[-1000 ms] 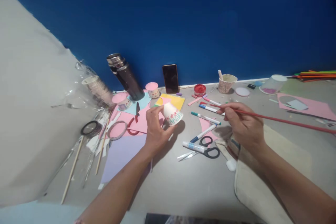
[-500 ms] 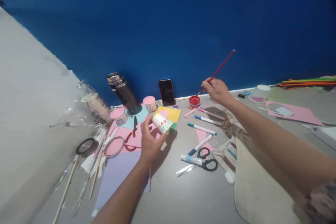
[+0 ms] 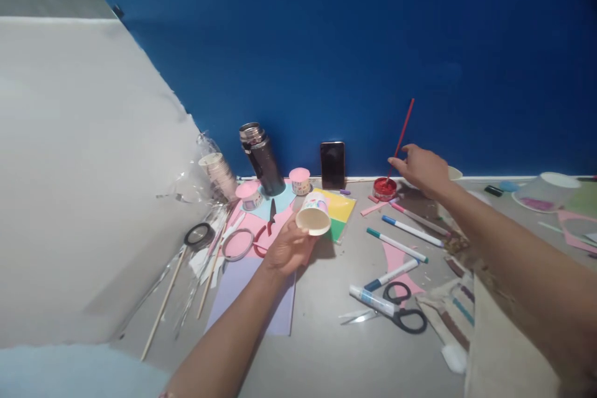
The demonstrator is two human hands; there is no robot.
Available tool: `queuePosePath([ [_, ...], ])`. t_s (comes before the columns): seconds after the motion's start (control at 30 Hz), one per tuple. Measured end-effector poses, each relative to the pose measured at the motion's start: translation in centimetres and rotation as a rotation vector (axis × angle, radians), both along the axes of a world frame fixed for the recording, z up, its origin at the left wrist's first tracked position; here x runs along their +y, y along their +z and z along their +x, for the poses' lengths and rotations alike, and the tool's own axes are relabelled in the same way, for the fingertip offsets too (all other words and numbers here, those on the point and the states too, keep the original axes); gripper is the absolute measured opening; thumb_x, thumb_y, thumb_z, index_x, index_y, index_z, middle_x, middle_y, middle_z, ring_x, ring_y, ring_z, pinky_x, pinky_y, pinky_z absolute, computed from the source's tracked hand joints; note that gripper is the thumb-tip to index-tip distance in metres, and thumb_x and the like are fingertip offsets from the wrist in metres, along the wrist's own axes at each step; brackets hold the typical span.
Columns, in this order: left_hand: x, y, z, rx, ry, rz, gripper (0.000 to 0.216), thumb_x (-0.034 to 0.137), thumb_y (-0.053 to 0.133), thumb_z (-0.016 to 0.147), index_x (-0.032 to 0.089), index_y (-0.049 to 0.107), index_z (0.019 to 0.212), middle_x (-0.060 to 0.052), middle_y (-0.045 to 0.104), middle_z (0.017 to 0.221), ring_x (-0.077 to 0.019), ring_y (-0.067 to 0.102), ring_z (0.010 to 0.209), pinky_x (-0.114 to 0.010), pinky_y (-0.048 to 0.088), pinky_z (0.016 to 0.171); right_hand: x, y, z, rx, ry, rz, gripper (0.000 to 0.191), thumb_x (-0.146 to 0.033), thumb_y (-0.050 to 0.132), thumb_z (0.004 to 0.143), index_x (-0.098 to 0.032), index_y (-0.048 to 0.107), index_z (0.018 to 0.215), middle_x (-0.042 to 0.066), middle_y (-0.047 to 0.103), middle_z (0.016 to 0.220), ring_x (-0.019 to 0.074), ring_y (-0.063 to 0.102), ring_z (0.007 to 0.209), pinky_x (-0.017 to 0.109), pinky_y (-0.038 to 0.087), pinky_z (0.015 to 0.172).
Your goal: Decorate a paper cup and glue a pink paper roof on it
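My left hand (image 3: 290, 247) is closed around a small decorated paper cup (image 3: 313, 202), tilted so its open mouth faces me. At the back, a red paintbrush (image 3: 405, 127) stands in a small pot of red paint (image 3: 385, 189), its handle leaning to the right. My right hand (image 3: 422, 168) is beside the brush, thumb and forefinger spread apart with the handle passing between them. Whether a finger still touches the handle is hard to see. Several markers (image 3: 396, 244) lie in front of the pot, near a glue stick (image 3: 372, 300) and black-handled scissors (image 3: 410, 319).
A dark flask (image 3: 265, 165), a phone (image 3: 333, 165) and two pink-topped cups (image 3: 299, 181) stand along the blue wall. To the left are stacked cups (image 3: 218, 175), tape rolls (image 3: 237, 244) and wooden sticks (image 3: 163, 305). A cloth bag (image 3: 501, 329) lies at right.
The view has turned left. My right fingers have spread from their pinch on the brush, which now stands steeper in the pot. My left hand has tipped the cup's mouth toward me.
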State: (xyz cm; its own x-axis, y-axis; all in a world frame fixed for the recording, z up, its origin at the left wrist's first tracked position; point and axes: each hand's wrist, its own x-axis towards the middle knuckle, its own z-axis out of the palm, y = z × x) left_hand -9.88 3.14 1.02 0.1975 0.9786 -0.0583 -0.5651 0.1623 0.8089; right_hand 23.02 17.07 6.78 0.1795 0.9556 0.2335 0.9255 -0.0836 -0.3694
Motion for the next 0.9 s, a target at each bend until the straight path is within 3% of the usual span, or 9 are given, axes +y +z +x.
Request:
queuePosePath([
  [0.1,-0.6,0.0,-0.5,-0.057,-0.164,0.015,0.054,0.023,0.086,0.066,0.02,0.069,0.117,-0.01,0.074,0.126,-0.0317,0.063,0.132,-0.05,0.048,0.117,-3.6,0.0,0.5,0.024,-0.062,0.14,0.054,-0.052,0.057,0.098,-0.018,0.063,0.14,0.016,0.08,0.105,0.0358,0.074,0.095,0.041,0.051,0.079],
  [0.23,-1.4,0.2,0.0,-0.021,-0.289,0.052,0.074,0.034,0.089,0.063,0.021,0.063,0.132,-0.016,0.068,0.142,-0.038,0.062,0.134,-0.057,0.051,0.113,-9.7,-0.6,0.3,0.232,0.256,0.105,0.048,-0.048,0.062,0.094,-0.017,0.069,0.129,0.013,0.08,0.11,0.0293,0.074,0.093,0.038,0.055,0.08],
  [0.33,-1.4,0.1,0.9,0.149,-0.18,0.109,0.075,0.04,0.088,0.066,0.022,0.06,0.134,-0.017,0.068,0.14,-0.0372,0.065,0.129,-0.055,0.054,0.108,-14.1,-1.2,-0.3,0.3,0.457,0.027,0.057,-0.051,0.066,0.091,-0.021,0.064,0.139,0.013,0.076,0.124,0.0296,0.074,0.098,0.039,0.058,0.078],
  [0.43,-1.2,-0.3,1.7,0.389,0.023,0.306,0.074,0.041,0.088,0.067,0.025,0.057,0.131,-0.014,0.066,0.137,-0.0354,0.063,0.13,-0.05,0.056,0.103,-17.1,-1.9,-0.7,0.316,0.521,0.057,0.057,-0.046,0.07,0.09,-0.026,0.06,0.143,0.013,0.071,0.136,0.0315,0.073,0.106,0.04,0.06,0.075],
  [0.53,-1.5,-0.3,2.0,0.74,0.143,0.569,0.071,0.037,0.086,0.072,0.028,0.054,0.135,-0.012,0.06,0.141,-0.0327,0.06,0.131,-0.05,0.055,0.105,-18.5,-2.9,-0.6,0.29,0.562,0.162,0.072,-0.044,0.078,0.085,-0.029,0.052,0.151,0.014,0.063,0.148,0.0356,0.068,0.12,0.048,0.061,0.089],
  [0.7,-2.9,1.1,2.5,1.192,0.183,1.071,0.07,0.028,0.082,0.079,0.027,0.051,0.141,-0.013,0.056,0.136,-0.0342,0.054,0.133,-0.056,0.047,0.113,-18.7,-4.9,-0.8,0.176,0.717,0.345,0.109,-0.045,0.09,0.075,-0.028,0.031,0.165,0.019,0.049,0.161,0.0438,0.048,0.145,0.064,0.044,0.117],
  [0.8,-3.7,2.1,3.4,1.309,0.121,1.206,0.069,0.028,0.08,0.082,0.025,0.049,0.144,-0.015,0.053,0.134,-0.036,0.053,0.133,-0.056,0.045,0.114,-19.0,-5.7,-1.0,0.122,0.805,0.35,0.116,-0.043,0.091,0.077,-0.028,0.022,0.169,0.021,0.044,0.163,0.0431,0.042,0.151,0.065,0.041,0.12],
  [0.9,-4.4,2.9,4.6,1.374,0.024,1.279,0.071,0.03,0.08,0.081,0.025,0.05,0.145,-0.016,0.054,0.135,-0.0369,0.054,0.132,-0.056,0.044,0.113,-19.5,-6.1,-1.3,0.101,0.825,0.374,0.109,-0.043,0.088,0.08,-0.027,0.025,0.168,0.021,0.044,0.162,0.0423,0.04,0.152,0.066,0.04,0.12],
])
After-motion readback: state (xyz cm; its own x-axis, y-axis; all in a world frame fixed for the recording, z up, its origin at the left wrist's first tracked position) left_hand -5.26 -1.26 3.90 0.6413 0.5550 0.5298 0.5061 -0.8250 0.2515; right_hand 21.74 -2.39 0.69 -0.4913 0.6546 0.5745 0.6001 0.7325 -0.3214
